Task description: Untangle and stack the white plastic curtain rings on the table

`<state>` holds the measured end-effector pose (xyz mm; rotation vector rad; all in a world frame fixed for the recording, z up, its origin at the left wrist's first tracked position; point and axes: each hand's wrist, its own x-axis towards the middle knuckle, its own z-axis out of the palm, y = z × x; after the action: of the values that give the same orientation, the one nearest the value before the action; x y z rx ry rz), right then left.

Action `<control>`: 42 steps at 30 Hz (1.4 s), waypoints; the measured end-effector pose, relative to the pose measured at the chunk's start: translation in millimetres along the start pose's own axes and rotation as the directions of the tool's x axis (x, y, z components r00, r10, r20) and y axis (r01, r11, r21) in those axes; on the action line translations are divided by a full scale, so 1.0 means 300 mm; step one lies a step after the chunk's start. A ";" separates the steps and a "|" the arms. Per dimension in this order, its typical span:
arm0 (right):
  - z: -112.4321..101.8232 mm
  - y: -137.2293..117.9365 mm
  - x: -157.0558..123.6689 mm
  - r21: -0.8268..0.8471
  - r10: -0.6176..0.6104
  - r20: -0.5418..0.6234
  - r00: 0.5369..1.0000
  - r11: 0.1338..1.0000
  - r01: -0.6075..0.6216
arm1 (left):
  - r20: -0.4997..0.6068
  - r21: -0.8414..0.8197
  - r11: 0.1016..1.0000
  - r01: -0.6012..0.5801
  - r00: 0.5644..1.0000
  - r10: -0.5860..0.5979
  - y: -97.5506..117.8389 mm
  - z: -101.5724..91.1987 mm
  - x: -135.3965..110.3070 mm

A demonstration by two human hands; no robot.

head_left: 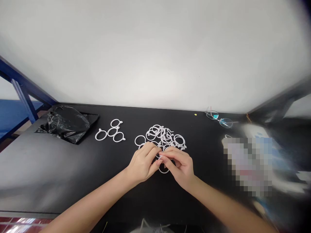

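Observation:
A white plastic ring [164, 172] with a small end piece, like a curtain ring, is held between my hands at the front middle of the table. My left hand [143, 161] pinches with thumb and forefinger at its top. Against it, my right hand [181, 165] closes its fingers on the same ring. The fingertips partly hide the small piece they grip. Just behind my hands lies a loose pile of similar white rings [166, 136], some overlapping. Further left, several more rings [119, 137] lie in a separate small group.
On the black table [116, 181], a crumpled black plastic bag [70, 124] lies at the left. Eyeglasses [225, 123] rest at the back right, near a small yellow bit [195, 114]. A blurred, pixelated packet [247, 166] is at the right. A white wall [155, 58] rises behind.

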<state>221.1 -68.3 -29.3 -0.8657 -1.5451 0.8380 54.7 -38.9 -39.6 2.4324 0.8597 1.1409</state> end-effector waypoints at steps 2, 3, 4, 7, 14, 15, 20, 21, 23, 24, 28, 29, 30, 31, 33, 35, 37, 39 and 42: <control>0.002 -0.010 -0.007 -0.006 -0.011 0.005 1.000 1.000 0.011 | -0.005 -0.012 1.000 -0.023 1.000 0.023 0.001 0.000 -0.004; 0.004 -0.015 -0.011 -0.004 -0.006 0.005 1.000 1.000 0.006 | -0.008 -0.022 0.999 -0.029 1.000 0.029 0.004 0.002 -0.006; 0.008 -0.017 -0.014 0.000 0.002 0.004 1.000 1.000 -0.002 | -0.007 -0.030 0.999 -0.029 1.000 0.029 0.008 0.005 -0.008; 0.015 -0.016 -0.018 0.005 0.029 -0.002 1.000 1.000 -0.029 | 0.015 -0.036 0.999 -0.008 1.000 0.008 0.016 0.007 -0.005; -0.007 0.021 -0.016 0.054 0.093 -0.037 0.995 0.994 -0.091 | -0.130 0.340 0.874 0.348 0.938 -0.322 -0.104 -0.151 0.042; -0.010 0.025 -0.016 0.053 0.096 -0.051 0.994 0.994 -0.093 | -0.199 0.408 0.804 0.432 0.902 -0.384 -0.136 -0.180 0.042; -0.022 0.032 -0.012 0.027 0.121 -0.087 0.989 0.993 -0.119 | -0.248 0.494 0.638 0.590 0.799 -0.547 -0.263 -0.238 0.009; -0.024 0.031 -0.010 0.021 0.125 -0.091 0.988 0.992 -0.124 | -0.238 0.491 0.643 0.588 0.801 -0.550 -0.276 -0.237 0.002; -0.028 0.029 -0.005 0.001 0.130 -0.105 0.986 0.991 -0.131 | -0.224 0.493 0.664 0.561 0.820 -0.526 -0.289 -0.234 -0.007; -0.030 0.028 -0.003 -0.013 0.130 -0.113 0.985 0.991 -0.133 | -0.224 0.498 0.675 0.544 0.833 -0.506 -0.289 -0.234 -0.007; -0.038 0.030 0.004 -0.058 0.117 -0.144 0.983 0.990 -0.127 | -0.216 0.429 0.784 0.449 0.893 -0.394 -0.247 -0.227 0.011; -0.039 0.031 0.005 -0.062 0.115 -0.146 0.983 0.990 -0.125 | -0.156 0.380 0.836 0.396 0.918 -0.364 -0.230 -0.219 0.016; -0.040 0.033 0.007 -0.064 0.113 -0.149 0.982 0.990 -0.123 | -0.080 0.327 0.881 0.342 0.939 -0.335 -0.213 -0.208 0.020; -0.040 0.034 0.008 -0.065 0.109 -0.150 0.983 0.991 -0.120 | 0.004 0.282 0.911 0.300 0.949 -0.314 -0.198 -0.194 0.022; -0.039 0.033 0.012 -0.070 0.099 -0.148 0.984 0.991 -0.110 | 0.121 0.254 0.924 0.287 0.938 -0.324 -0.180 -0.166 0.019; -0.038 0.031 0.015 -0.077 0.090 -0.144 0.985 0.992 -0.102 | 0.159 0.274 0.899 0.342 0.906 -0.393 -0.179 -0.147 0.012; -0.038 0.029 0.015 -0.081 0.090 -0.144 0.985 0.991 -0.103 | 0.174 0.285 0.869 0.406 0.869 -0.463 -0.191 -0.144 0.006; -0.038 0.030 0.013 -0.088 0.095 -0.150 0.984 0.990 -0.109 | 0.166 0.296 0.859 0.418 0.863 -0.477 -0.203 -0.150 0.005; -0.040 0.035 0.008 -0.124 0.076 -0.149 0.986 0.988 -0.094 | 0.111 0.292 0.881 0.373 0.902 -0.418 -0.197 -0.158 0.014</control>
<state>233.6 -60.5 -35.7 -1.0709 -1.4564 0.7249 -2.8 10.9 -37.5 2.3465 1.4497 0.6902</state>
